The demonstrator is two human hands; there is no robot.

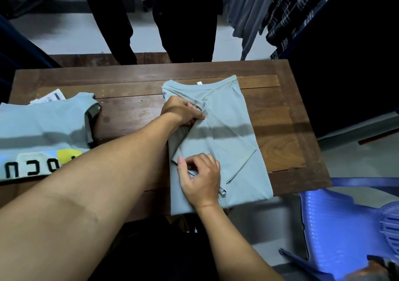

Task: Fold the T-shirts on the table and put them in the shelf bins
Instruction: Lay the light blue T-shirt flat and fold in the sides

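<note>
Two bare arms are seen close up, reaching out over a brown wood table (280,99). On the right half of the table a plain grey-blue shirt (228,129) is laid flat, with its neck at the far side and its bottom end hanging a little over the near edge. One sleeve is folded in across the middle of the shirt. The left hand (183,112) is placed near the neck, on the shirt's left side, and its fingers are curled tight round a fold of the cloth. The right hand (200,179) is set lower down on the same side; a folded edge of the shirt is pinched there between its thumb and bent fingers. A second shirt (43,125) of the same colour is spread on the left end of the table, well apart from the first, with black letters and a yellow patch printed on it. A white paper tag (48,97) is tucked just behind it. A blue plastic chair (336,226) is seen beside the table at the lower right. Dark trousers (187,21) are seen past the far edge, and grey and checked clothes (280,10) are hung at the upper right.
</note>
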